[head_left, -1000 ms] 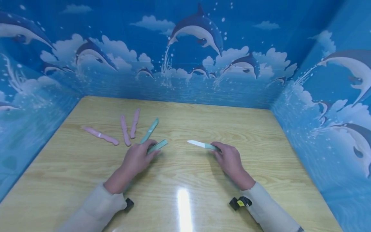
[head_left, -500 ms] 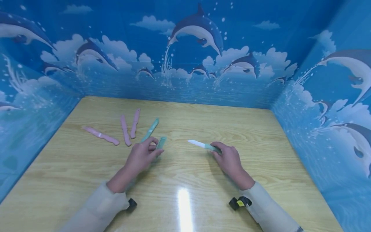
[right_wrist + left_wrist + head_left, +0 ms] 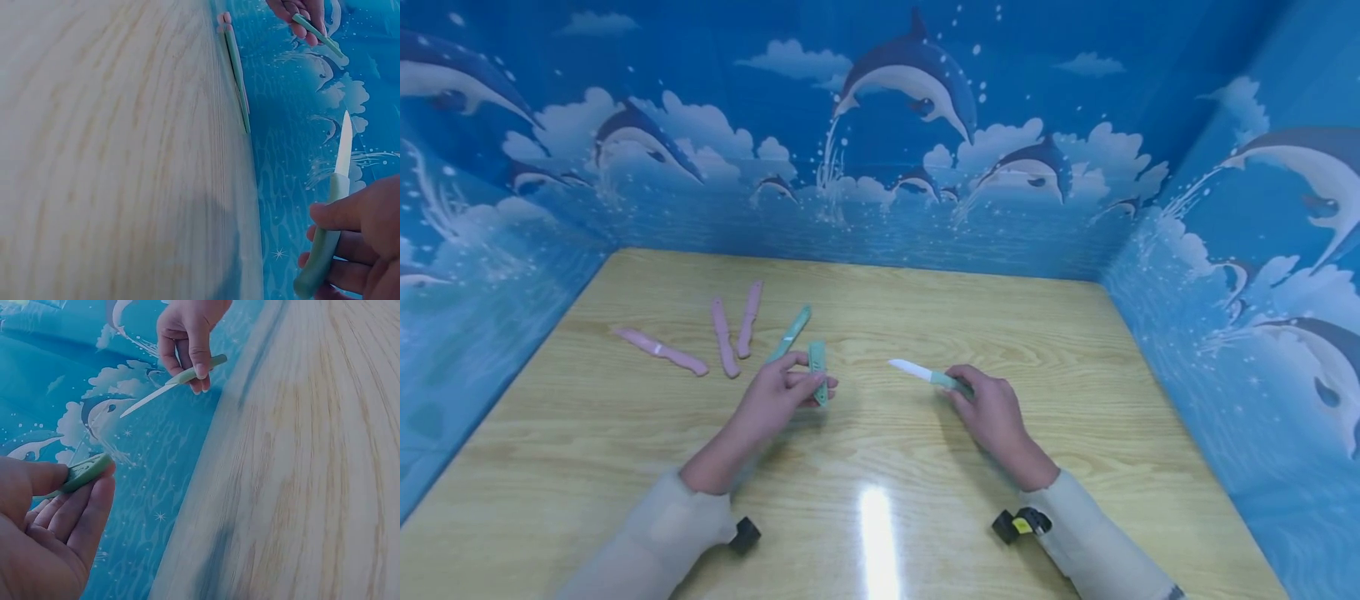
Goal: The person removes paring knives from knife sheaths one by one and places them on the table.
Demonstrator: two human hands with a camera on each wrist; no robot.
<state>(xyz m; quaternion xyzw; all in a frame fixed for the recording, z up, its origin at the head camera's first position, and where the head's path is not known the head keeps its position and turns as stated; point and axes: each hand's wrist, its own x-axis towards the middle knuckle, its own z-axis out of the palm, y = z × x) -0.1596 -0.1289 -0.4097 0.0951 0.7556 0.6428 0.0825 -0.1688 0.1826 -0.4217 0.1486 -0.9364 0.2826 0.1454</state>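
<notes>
My left hand (image 3: 775, 392) pinches a green slotted knife sheath (image 3: 817, 367) between thumb and fingers, above the table. In the left wrist view the sheath (image 3: 85, 472) lies across the fingertips under the thumb. My right hand (image 3: 994, 410) grips the green handle of a small paring knife (image 3: 912, 370), its bare white blade pointing left toward the other hand. The right wrist view shows the knife (image 3: 331, 219) with the thumb along its handle. Sheath and knife are apart. Another green knife (image 3: 789, 332) lies on the table just behind my left hand, which partly hides it.
Several knives lie at the left: a pink knife (image 3: 662, 350) set slantwise, and two more pink knives, one (image 3: 725, 337) beside the other (image 3: 749, 319). The wooden table (image 3: 1000, 317) meets blue dolphin-printed walls (image 3: 880, 225) at the back and sides.
The sheath in my left hand has turned from slanting right to nearly upright in the head view, and the left hand has shifted slightly right. My right hand with the knife has hardly moved.
</notes>
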